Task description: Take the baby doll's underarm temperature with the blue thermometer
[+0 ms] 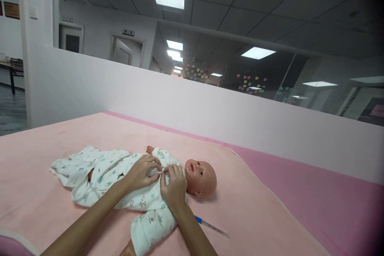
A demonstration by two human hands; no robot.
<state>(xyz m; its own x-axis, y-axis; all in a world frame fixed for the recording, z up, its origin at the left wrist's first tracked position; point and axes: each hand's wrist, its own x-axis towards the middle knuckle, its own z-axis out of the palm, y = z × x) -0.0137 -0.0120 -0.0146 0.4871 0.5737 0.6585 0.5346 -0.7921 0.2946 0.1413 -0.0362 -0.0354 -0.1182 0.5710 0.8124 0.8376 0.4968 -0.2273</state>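
Low on the pale pink cloth blanket (258, 208), just beside the right forearm (196, 234), lay a thin, clear stick with a blue end (213, 227). Past it, a bald plastic baby doll (206, 178) lay face up in a white, green-printed cloth garment (141, 200). Over its chest, the left hand (144, 173) and right hand (174, 184) nearly met, fingers curled and almost closed, pinching a thin white strip (156, 172). Beyond stood a low white wall (192, 106) beneath dark glass panes (270, 72).
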